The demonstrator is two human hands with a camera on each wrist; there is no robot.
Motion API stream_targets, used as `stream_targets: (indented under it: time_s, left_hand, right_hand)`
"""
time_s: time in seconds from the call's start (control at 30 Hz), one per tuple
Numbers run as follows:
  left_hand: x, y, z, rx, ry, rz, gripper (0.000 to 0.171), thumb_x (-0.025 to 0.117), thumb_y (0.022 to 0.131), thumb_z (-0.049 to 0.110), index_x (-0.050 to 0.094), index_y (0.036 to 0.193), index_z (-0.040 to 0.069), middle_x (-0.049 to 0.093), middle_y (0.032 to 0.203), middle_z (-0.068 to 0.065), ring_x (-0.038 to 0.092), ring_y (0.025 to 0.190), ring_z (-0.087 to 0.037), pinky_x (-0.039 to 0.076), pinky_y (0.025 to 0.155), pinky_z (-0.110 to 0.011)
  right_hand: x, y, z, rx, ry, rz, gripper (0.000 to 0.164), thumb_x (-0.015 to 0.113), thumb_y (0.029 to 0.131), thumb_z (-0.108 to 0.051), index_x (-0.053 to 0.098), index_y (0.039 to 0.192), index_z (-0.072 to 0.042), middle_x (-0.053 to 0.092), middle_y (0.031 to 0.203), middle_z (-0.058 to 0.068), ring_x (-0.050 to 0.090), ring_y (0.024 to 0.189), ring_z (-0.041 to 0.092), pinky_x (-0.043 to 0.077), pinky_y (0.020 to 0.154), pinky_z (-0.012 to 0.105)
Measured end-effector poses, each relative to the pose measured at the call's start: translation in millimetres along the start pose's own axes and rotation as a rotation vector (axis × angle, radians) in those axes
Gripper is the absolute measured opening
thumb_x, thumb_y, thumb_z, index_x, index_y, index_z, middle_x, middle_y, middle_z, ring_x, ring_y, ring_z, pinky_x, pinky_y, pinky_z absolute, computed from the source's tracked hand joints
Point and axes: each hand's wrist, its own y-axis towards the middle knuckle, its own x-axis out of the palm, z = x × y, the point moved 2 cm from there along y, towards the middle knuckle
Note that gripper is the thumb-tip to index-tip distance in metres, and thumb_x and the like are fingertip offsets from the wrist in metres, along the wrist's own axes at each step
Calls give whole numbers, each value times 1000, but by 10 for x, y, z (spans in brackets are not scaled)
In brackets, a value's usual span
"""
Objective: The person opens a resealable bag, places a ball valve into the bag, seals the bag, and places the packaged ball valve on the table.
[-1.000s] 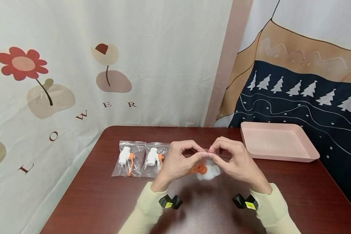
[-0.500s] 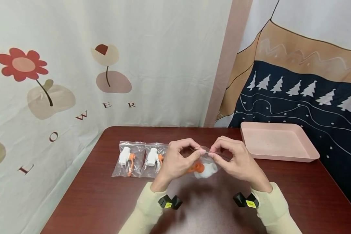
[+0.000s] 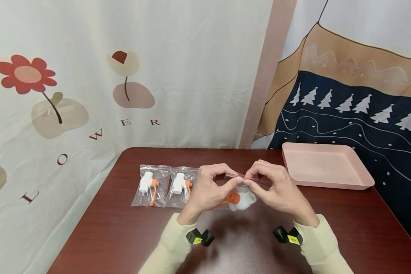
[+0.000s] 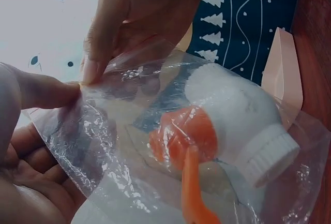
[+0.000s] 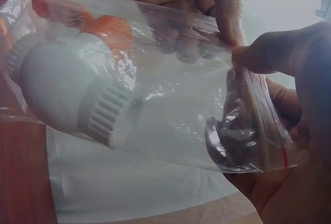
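Both hands pinch the top edge of a clear zip bag (image 5: 170,105), held up over the table. My left hand (image 3: 209,188) has thumb and forefinger on the edge, right beside the pinching fingertips of my right hand (image 3: 275,186). Inside hangs a white plastic fitting (image 4: 238,107) with ribbed ends and an orange cap (image 4: 189,133) on a strap. A red zip line (image 5: 282,149) runs along the bag's mouth in the right wrist view. Part of the bag is hidden behind my left hand in the head view.
Two more zip bags, a left one (image 3: 162,175) and one beside it (image 3: 172,201), lie flat with like fittings inside, the second partly behind my left hand. A pink tray (image 3: 332,163) stands at the back right of the dark red table (image 3: 106,236).
Half a second ago the two hands' fingertips were slightly apart at the bag's edge; now they are close together again. The bagged fitting has swayed slightly left, then back right.
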Motion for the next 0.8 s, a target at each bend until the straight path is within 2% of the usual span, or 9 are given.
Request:
stream_targets:
  time_s: [0.23,0.43,0.8]
  left_hand:
    - [-46,6,6,27,-39,27,4,81,88,10,80,87,7,77,80,-7,64,66,-6,53,57,-20]
    - [-96,17,8,3,-56,49,4,80,88,10,80,88,5,76,79,-9,63,65,-5,52,56,-19]
    - [-106,24,0,-24,-82,55,4,79,89,8,80,89,4,76,81,-12,61,65,-3,51,55,-17]
  right_hand:
    - [-43,3,5,-15,-40,25,19,78,88,-1,70,92,-18,61,85,-9,56,76,5,50,62,17]
    - [-93,-7,35,-5,-40,29,23,78,87,1,70,93,-20,61,85,-9,56,78,6,53,65,18]
    - [-101,-12,55,14,-34,32,17,78,88,-2,71,93,-17,61,85,-8,56,76,6,52,61,17]
